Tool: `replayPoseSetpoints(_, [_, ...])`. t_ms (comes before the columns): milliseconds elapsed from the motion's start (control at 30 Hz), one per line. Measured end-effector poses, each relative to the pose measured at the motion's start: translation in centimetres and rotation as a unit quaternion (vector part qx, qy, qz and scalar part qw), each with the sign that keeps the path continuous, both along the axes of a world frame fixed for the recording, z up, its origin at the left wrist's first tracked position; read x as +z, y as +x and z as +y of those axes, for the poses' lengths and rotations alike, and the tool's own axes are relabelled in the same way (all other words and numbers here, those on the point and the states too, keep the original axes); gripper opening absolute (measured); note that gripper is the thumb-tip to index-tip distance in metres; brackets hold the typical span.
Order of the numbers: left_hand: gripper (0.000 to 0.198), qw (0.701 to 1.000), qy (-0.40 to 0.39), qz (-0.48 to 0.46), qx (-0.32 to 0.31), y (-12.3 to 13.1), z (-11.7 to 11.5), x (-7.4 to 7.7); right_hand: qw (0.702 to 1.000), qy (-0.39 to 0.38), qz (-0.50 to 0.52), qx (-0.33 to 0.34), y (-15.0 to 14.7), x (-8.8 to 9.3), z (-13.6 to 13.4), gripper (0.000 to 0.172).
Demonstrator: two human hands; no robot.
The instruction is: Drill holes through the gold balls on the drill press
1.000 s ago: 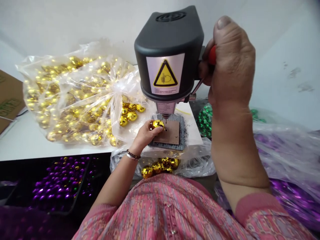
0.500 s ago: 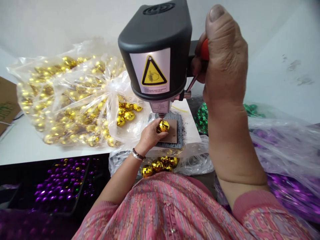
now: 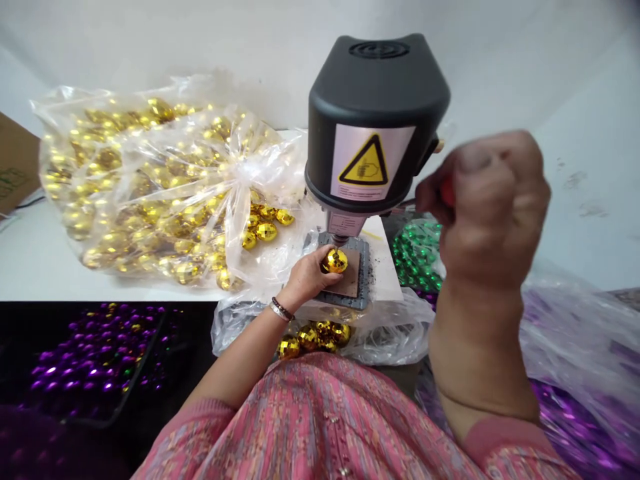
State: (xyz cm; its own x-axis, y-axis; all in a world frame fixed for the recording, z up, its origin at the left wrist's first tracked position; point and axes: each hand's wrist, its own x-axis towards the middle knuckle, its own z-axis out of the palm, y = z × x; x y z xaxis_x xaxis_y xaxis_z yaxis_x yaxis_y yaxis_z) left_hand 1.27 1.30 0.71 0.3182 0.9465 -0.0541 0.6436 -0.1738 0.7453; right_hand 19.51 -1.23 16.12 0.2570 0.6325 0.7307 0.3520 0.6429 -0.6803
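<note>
My left hand [image 3: 310,273] pinches a shiny gold faceted ball [image 3: 336,261] between thumb and fingers, on the brown board [image 3: 350,283] that lies on the drill press base [image 3: 364,267]. Right above the ball is the drill chuck [image 3: 340,240]; the bit's tip meets the top of the ball, though how deep it sits I cannot tell. My right hand [image 3: 493,200] is closed round the red-knobbed feed lever [image 3: 447,191] at the right of the black drill press head [image 3: 377,100], which carries a yellow warning label.
A large clear bag of gold balls [image 3: 160,193] fills the left of the white table [image 3: 20,267]. Several gold balls [image 3: 307,339] lie in plastic at my lap. Green balls [image 3: 417,247] and bagged purple ones [image 3: 575,413] are at the right; purple balls [image 3: 90,353] sit lower left.
My right hand has come down and nearer with the lever, and the chuck is lower over the ball. My left hand still holds the gold ball on the board. The view has shifted.
</note>
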Motion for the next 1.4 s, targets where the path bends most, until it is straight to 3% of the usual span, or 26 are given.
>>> replayPoseSetpoints(167, [0.062, 1.000, 0.007, -0.019, -0.012, -0.1, 0.0, -0.1, 0.997, -0.008, -0.071, -0.013, 0.1, -3.9, -3.4, 0.015])
replayPoseSetpoints(300, [0.056, 1.000, 0.007, -0.025, -0.015, -0.2, 0.0, 0.1, 0.992, 0.034, -0.119, -0.014, 0.0, -5.5, -3.6, 0.008])
replayPoseSetpoints(433, [0.059, 0.999, 0.001, -0.027, -0.021, -0.3, 0.0, 0.0, 0.989, 0.077, -0.122, -0.028, -0.2, -5.9, -3.1, 0.013])
replayPoseSetpoints(800, [0.059, 0.997, 0.007, -0.057, -0.044, -0.7, 0.2, -0.2, 0.985, 0.120, -0.123, -0.031, -0.2, -7.2, -2.7, 0.008])
replayPoseSetpoints(1033, [0.064, 0.996, -0.006, -0.075, -0.048, -0.7, 0.4, -0.2, 0.976, 0.170, -0.124, -0.052, -0.1, -8.6, -2.0, 0.011])
replayPoseSetpoints(1233, [0.063, 0.996, -0.012, -0.076, -0.046, -0.8, 0.4, -0.4, 0.976, 0.169, -0.122, -0.059, -0.3, -10.5, -2.1, 0.007])
replayPoseSetpoints(1333, [0.063, 0.995, -0.020, -0.080, -0.050, -0.9, 0.5, -0.3, 0.977, 0.173, -0.104, -0.064, -0.6, -9.8, -2.0, 0.016])
replayPoseSetpoints(1400, [0.064, 0.995, -0.029, -0.084, -0.051, -0.9, 0.5, -0.3, 0.979, 0.171, -0.086, -0.075, -0.9, -8.0, -1.6, 0.024])
